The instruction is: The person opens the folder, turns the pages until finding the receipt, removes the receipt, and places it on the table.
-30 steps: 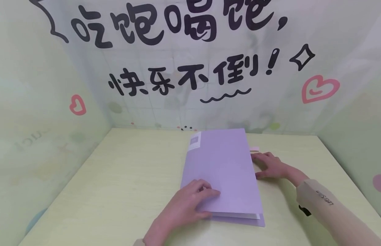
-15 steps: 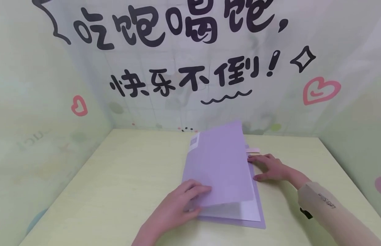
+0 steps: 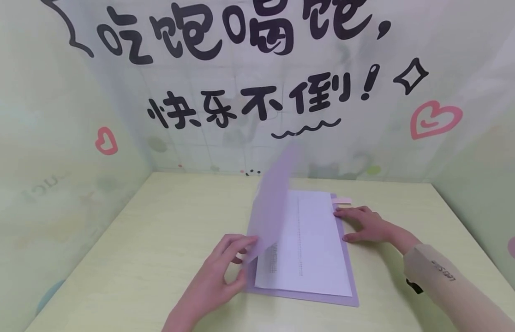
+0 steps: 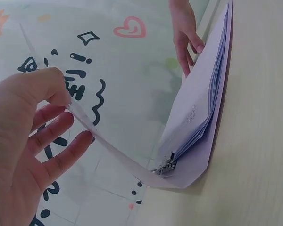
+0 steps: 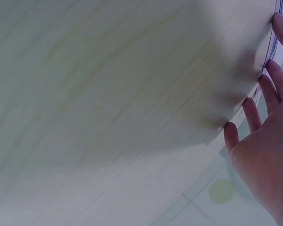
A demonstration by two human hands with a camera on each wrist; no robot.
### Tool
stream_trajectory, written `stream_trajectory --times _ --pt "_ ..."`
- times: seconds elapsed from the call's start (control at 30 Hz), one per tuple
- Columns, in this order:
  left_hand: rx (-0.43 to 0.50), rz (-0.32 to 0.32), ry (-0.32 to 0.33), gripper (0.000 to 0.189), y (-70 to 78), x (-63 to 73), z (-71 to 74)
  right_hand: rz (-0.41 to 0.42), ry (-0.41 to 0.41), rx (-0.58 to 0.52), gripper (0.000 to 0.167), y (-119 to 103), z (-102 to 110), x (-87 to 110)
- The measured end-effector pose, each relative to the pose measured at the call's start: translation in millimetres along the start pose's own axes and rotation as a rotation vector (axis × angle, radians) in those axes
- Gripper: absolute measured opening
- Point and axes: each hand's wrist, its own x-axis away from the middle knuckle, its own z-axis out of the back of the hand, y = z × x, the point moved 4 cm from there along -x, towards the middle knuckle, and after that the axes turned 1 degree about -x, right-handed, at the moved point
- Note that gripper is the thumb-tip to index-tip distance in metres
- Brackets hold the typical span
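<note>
A purple folder lies on the table with its front cover lifted steeply toward the left. Inside, a white printed sheet is exposed, and a metal clip shows at the spine. At the cover's near edge, my left hand holds the edge between thumb and fingers; close up, the left hand has its fingertips against this thin edge. My right hand rests at the folder's right edge, its relaxed, spread fingertips touching along that side.
The folder stands on a pale wood-grain table. A pink tab sticks out at the folder's upper right, just beyond the right hand. A white backdrop with black lettering and pink hearts rises behind and along both sides.
The front cover has swung from nearly closed to steeply raised, uncovering the printed sheet. My left hand has moved leftward with it. The right hand has stayed at the folder's right edge.
</note>
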Motion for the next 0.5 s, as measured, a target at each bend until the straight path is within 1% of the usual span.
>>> stream_trajectory --times 0.1,0.23,0.43,0.5 --pt "0.001 0.009 0.028 0.08 -1.7 1.8 4.8 0.007 -0.001 0.006 0.073 -0.3 -1.1 -1.2" --pt "0.013 -0.009 0.076 0.079 -2.1 0.2 10.9 0.012 0.006 0.014 0.073 -1.5 -0.1 0.0" --pt "-0.02 -0.032 0.1 0.081 0.9 -11.0 26.2 0.029 0.022 0.022 0.072 -1.1 0.5 0.7" --pt "-0.01 -0.036 0.111 0.082 2.9 -15.6 33.6 0.033 0.017 0.022 0.072 -0.4 -0.8 -0.4"
